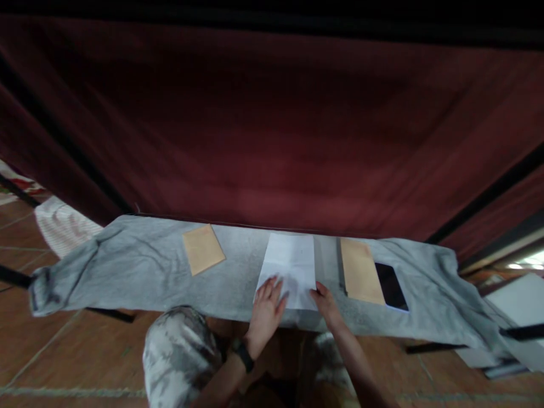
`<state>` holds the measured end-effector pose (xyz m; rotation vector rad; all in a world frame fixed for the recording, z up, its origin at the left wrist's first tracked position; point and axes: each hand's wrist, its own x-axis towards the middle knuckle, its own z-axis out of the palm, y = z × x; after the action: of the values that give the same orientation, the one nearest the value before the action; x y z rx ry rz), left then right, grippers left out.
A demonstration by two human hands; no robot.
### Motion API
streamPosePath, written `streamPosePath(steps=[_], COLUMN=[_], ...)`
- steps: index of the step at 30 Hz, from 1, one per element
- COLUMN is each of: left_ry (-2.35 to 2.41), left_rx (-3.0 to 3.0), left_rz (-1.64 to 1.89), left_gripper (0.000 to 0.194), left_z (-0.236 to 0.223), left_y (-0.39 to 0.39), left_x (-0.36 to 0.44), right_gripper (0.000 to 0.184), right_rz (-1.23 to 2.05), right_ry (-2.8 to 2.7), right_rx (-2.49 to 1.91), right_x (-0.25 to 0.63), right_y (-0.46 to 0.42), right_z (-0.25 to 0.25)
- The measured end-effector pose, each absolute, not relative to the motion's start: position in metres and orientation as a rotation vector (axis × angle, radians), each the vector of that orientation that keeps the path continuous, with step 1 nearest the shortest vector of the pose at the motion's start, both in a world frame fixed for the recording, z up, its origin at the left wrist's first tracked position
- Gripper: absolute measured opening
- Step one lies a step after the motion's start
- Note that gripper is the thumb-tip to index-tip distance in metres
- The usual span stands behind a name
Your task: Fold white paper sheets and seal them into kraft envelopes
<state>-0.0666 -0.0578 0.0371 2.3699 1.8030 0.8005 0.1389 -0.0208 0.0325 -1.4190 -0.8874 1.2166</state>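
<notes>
A white sheet of paper (pixel 292 258) with fold creases lies in the middle of a narrow bench covered with grey cloth. My left hand (pixel 267 303) rests on the paper's lower left part, fingers spread out. At the lower right edge of the paper, my right hand (pixel 325 300) has its fingers bent around the border and appears to pinch it. To the left lies a tan envelope (pixel 204 249), set at an angle. On the right side is a stack of tan envelopes (pixel 361 272), with a dark-screened phone (pixel 391 288) against its right edge.
The grey cloth (pixel 140 266) hangs in wrinkles over the bench ends. Behind it rises a dark red fabric panel (pixel 255 141) with black bars. My knee (pixel 181 351) is close to the front edge. White boxy items (pixel 518 306) stand at the far right above the tiled floor.
</notes>
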Motion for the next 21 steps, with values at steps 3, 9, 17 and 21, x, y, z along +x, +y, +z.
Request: streamPosePath(steps=[3, 9, 17, 21], left_ry=[2.010, 2.002, 1.990, 1.900], left_rx=[2.295, 2.454, 2.504, 2.537], left_rz=[0.831, 0.557, 0.556, 0.582], left_gripper=[0.050, 0.052, 0.048, 0.052], left_z=[0.024, 0.003, 0.011, 0.018], left_y=[-0.041, -0.040, -0.040, -0.014], left_x=[-0.093, -0.100, -0.094, -0.077], right_gripper=[0.008, 0.008, 0.039, 0.038], right_rz=[1.178, 1.067, 0.491, 0.384], right_ry=[-0.984, -1.087, -1.378, -1.633], right_rx=[-1.454, -1.554, -1.751, -1.644], right_x=[0.145, 0.146, 0.149, 0.129], right_y=[-0.011, -0.003, -0.015, 0.000], right_z=[0.032, 0.019, 0.006, 0.008])
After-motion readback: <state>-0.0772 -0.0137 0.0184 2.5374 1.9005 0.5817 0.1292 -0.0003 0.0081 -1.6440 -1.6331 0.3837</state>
